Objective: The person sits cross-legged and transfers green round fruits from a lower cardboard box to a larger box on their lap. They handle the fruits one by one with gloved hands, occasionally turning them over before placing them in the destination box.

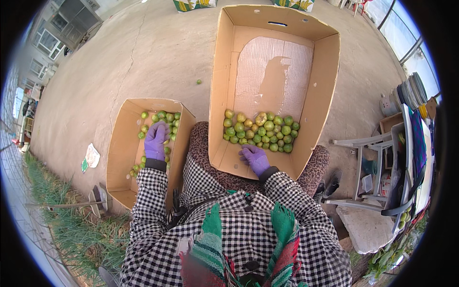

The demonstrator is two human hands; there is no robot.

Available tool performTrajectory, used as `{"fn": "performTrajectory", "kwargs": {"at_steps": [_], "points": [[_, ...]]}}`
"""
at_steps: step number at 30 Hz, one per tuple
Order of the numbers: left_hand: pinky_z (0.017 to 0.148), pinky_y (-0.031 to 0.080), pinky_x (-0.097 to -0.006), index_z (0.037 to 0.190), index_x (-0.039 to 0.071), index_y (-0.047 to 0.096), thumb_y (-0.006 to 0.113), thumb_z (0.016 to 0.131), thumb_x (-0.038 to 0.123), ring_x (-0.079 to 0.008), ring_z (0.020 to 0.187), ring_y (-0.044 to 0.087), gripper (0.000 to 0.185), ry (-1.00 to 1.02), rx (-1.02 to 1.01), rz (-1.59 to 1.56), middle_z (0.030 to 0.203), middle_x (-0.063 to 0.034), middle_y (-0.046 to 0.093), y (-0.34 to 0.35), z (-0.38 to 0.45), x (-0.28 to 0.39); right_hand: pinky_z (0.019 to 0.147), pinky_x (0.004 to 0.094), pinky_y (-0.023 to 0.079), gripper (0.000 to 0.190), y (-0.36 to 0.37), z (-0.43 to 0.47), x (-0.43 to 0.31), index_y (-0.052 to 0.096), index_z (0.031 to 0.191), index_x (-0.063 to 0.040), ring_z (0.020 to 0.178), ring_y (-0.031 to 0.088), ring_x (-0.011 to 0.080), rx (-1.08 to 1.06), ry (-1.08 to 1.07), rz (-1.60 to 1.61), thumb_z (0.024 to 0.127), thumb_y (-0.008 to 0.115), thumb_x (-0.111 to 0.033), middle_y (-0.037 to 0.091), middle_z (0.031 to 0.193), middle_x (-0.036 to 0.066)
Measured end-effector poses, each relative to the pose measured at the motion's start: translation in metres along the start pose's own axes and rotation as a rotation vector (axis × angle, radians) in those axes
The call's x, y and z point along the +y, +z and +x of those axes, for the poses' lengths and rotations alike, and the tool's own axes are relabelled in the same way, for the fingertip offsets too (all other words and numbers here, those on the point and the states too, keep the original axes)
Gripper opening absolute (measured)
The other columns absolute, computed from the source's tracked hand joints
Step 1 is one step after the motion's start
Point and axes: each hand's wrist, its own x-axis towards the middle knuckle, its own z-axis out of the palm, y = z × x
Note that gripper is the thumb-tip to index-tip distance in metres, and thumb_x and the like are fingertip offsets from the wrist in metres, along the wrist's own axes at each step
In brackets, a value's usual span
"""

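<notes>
A large cardboard box [222, 89] rests across my leopard-print lap. Round green and yellowish fruits [269, 125] lie gathered at its near end, one of them with a brown, blemished patch. My right hand [255, 159], in a purple glove, is at the near edge of these fruits, fingers loosely bent and nothing visible in them. To my left stands a smaller cardboard box [120, 150] with more green fruits [165, 116] inside. Over it is my gloved left hand [156, 138], its fingers curled. The back of that hand hides whether it holds a fruit.
One green fruit [199, 81] lies loose on the concrete floor [168, 46]. A grey metal frame [358, 172] and stacked buckets [408, 91] stand at the right. Grass-like green plants [71, 201] border the left. Printed cartons [195, 4] sit at the far end.
</notes>
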Motion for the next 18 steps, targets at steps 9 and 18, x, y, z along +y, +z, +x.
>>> {"fn": "performTrajectory", "kwargs": {"at_steps": [9,18], "points": [[0.115,0.035,-0.0432,0.149,0.014,0.039,0.086,0.067,0.044,-0.0388,0.141,0.035,0.100,-0.326,-0.013,1.293,0.157,-0.0203,0.026,-0.073,0.031,-0.127,0.073,0.0275,0.054,0.036,-0.008,-0.004,0.005,0.059,0.128,0.001,0.081,0.065,0.0147,0.000,-0.014,0.003,0.100,0.056,-0.022,0.070,0.105,0.009],[0.112,0.038,-0.0464,0.140,0.022,0.051,0.070,0.085,0.040,-0.0439,0.137,0.039,0.061,-0.390,-0.273,1.407,0.161,-0.0184,0.022,-0.093,0.031,-0.176,0.074,0.0271,0.054,0.038,-0.006,-0.008,-0.004,0.057,0.129,0.002,0.083,0.065,0.0143,-0.024,0.004,-0.001,0.100,0.057,-0.022,0.071,0.103,0.009]]}}
